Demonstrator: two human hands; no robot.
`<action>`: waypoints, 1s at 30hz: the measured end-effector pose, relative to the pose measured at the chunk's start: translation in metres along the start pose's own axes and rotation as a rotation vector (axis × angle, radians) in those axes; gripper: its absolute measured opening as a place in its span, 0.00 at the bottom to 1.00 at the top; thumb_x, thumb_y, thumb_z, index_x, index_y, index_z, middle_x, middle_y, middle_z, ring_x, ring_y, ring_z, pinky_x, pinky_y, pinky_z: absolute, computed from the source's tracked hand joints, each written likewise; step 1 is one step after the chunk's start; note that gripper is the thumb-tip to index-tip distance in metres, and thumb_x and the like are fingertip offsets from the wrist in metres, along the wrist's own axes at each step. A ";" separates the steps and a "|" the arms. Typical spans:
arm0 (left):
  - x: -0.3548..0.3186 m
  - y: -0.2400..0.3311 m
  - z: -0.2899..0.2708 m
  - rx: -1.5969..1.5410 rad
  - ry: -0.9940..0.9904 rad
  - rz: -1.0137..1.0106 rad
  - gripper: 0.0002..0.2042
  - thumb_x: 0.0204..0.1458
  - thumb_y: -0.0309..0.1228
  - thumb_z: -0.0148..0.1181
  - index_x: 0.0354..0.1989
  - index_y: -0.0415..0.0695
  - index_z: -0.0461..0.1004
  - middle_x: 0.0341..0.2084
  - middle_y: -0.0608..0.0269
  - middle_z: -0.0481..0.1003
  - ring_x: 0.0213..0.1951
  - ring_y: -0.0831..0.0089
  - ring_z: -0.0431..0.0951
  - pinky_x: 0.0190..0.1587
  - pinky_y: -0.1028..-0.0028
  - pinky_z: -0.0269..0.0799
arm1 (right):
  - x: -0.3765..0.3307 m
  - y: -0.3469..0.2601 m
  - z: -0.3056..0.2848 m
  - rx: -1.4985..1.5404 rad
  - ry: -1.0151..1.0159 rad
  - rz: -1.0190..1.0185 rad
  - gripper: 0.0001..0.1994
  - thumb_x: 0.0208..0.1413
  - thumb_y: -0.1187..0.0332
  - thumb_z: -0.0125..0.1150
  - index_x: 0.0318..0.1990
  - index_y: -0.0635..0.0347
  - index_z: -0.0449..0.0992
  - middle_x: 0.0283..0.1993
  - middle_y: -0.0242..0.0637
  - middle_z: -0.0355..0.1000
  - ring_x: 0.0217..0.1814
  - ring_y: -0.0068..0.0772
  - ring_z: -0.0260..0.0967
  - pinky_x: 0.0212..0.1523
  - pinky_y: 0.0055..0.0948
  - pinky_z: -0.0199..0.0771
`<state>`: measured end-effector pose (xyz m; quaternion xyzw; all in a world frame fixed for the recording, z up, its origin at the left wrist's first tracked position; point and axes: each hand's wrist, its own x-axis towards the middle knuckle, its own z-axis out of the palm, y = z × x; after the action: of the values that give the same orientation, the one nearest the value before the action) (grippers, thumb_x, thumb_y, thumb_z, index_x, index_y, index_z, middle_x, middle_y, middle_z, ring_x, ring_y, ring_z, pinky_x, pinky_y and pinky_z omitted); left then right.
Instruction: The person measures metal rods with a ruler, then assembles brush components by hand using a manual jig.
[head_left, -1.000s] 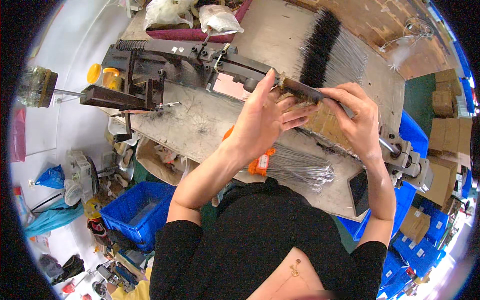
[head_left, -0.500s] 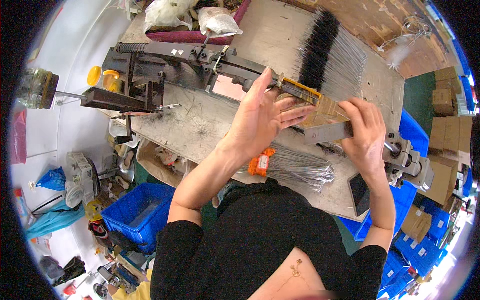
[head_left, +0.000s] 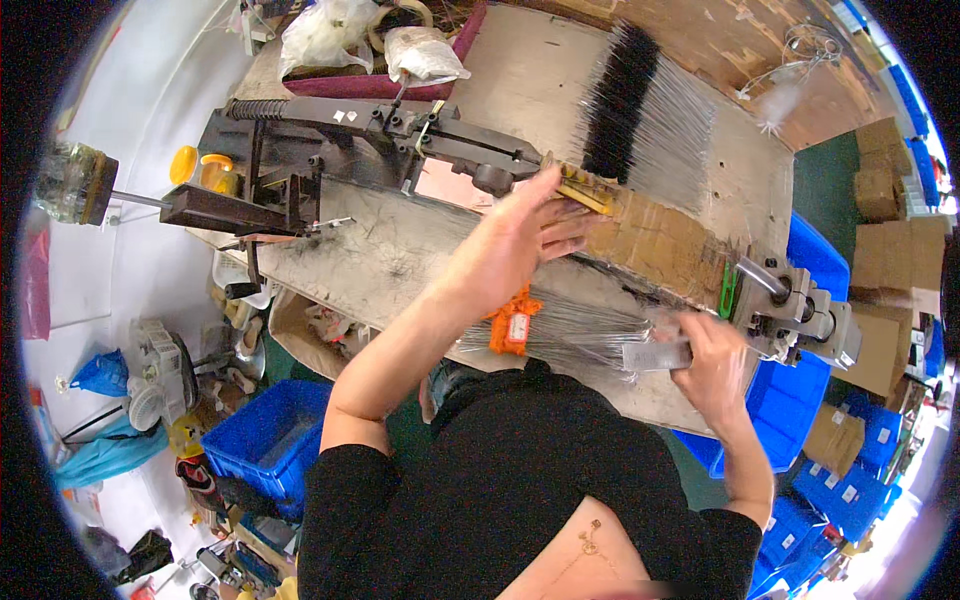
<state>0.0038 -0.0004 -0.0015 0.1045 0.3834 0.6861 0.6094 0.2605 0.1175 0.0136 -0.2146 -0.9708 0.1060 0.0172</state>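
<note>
My left hand (head_left: 520,240) is at the dark metal bench machine (head_left: 375,120). Its fingers are stretched out beside a yellow-edged strip (head_left: 588,192) at the machine's end, and the palm grips nothing I can see. My right hand (head_left: 712,360), slightly blurred, pinches a flat grey metal plate (head_left: 652,356). The plate is over the loose end of a bundle of thin wires (head_left: 590,335), which is wrapped with an orange cloth (head_left: 512,322) bearing a white label. Behind the machine lies a row of black-bristled wire brushes (head_left: 622,100).
A brown cardboard strip (head_left: 655,245) runs to a metal clamp fixture (head_left: 800,310) with a green clip (head_left: 728,288). White plastic bags (head_left: 425,55) lie at the back left. Blue bins (head_left: 270,435) stand below the worktable (head_left: 350,270), and cardboard boxes (head_left: 885,260) are at the right.
My right hand has brought the metal plate down from the cardboard strip toward me, over the wires. My left hand has shifted slightly left and stays at the yellow-edged strip.
</note>
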 end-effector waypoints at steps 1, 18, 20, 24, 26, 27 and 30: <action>0.003 -0.011 -0.001 -0.001 -0.001 0.002 0.29 0.64 0.49 0.36 0.63 0.38 0.57 0.62 0.50 0.62 0.62 0.58 0.64 0.65 0.62 0.55 | -0.012 0.004 0.009 0.043 -0.167 0.117 0.13 0.40 0.68 0.68 0.34 0.61 0.75 0.31 0.45 0.74 0.33 0.48 0.74 0.36 0.41 0.72; -0.086 0.061 -0.239 -2.230 -1.966 -1.760 0.36 0.62 0.53 0.32 0.68 0.33 0.44 0.67 0.37 0.46 0.67 0.38 0.47 0.66 0.44 0.41 | -0.067 0.006 0.091 0.606 -0.147 0.425 0.11 0.42 0.78 0.64 0.36 0.64 0.74 0.32 0.45 0.75 0.32 0.41 0.75 0.35 0.33 0.72; -0.092 0.057 -0.225 -2.329 -1.961 -1.804 0.36 0.62 0.52 0.35 0.68 0.33 0.44 0.67 0.37 0.46 0.67 0.37 0.47 0.65 0.43 0.42 | -0.068 0.001 0.091 0.611 -0.087 0.401 0.10 0.42 0.79 0.64 0.35 0.64 0.75 0.31 0.43 0.75 0.31 0.39 0.74 0.34 0.32 0.72; -0.136 0.030 -0.219 -2.322 -2.057 -1.523 0.35 0.60 0.48 0.47 0.65 0.31 0.48 0.67 0.37 0.47 0.65 0.37 0.50 0.63 0.43 0.49 | -0.079 0.005 0.106 0.742 0.062 0.455 0.07 0.44 0.80 0.64 0.32 0.64 0.75 0.26 0.38 0.73 0.27 0.29 0.70 0.31 0.26 0.68; -0.177 0.021 -0.242 -2.246 -1.985 -1.002 0.35 0.59 0.46 0.51 0.64 0.31 0.50 0.67 0.37 0.48 0.64 0.37 0.51 0.62 0.46 0.53 | -0.076 0.006 0.103 0.758 0.095 0.479 0.05 0.46 0.79 0.64 0.32 0.65 0.74 0.25 0.36 0.71 0.26 0.25 0.67 0.30 0.24 0.67; -0.197 0.022 -0.264 -2.185 -2.052 -0.870 0.32 0.58 0.46 0.52 0.60 0.29 0.57 0.62 0.37 0.55 0.61 0.39 0.57 0.59 0.50 0.59 | -0.074 0.007 0.102 0.773 0.128 0.502 0.04 0.49 0.77 0.64 0.31 0.65 0.74 0.23 0.34 0.69 0.25 0.20 0.64 0.28 0.22 0.65; -0.233 0.054 -0.307 -2.248 -2.640 -0.687 0.27 0.57 0.45 0.55 0.48 0.26 0.68 0.49 0.39 0.70 0.51 0.46 0.70 0.50 0.57 0.69 | -0.068 0.010 0.099 0.963 0.192 0.607 0.04 0.54 0.74 0.61 0.34 0.64 0.73 0.23 0.29 0.67 0.23 0.16 0.61 0.25 0.20 0.62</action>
<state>-0.1697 -0.3342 -0.1002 -0.0290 0.9293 0.0878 -0.3576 0.3185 0.0780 -0.0849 -0.4601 -0.7022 0.5162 0.1699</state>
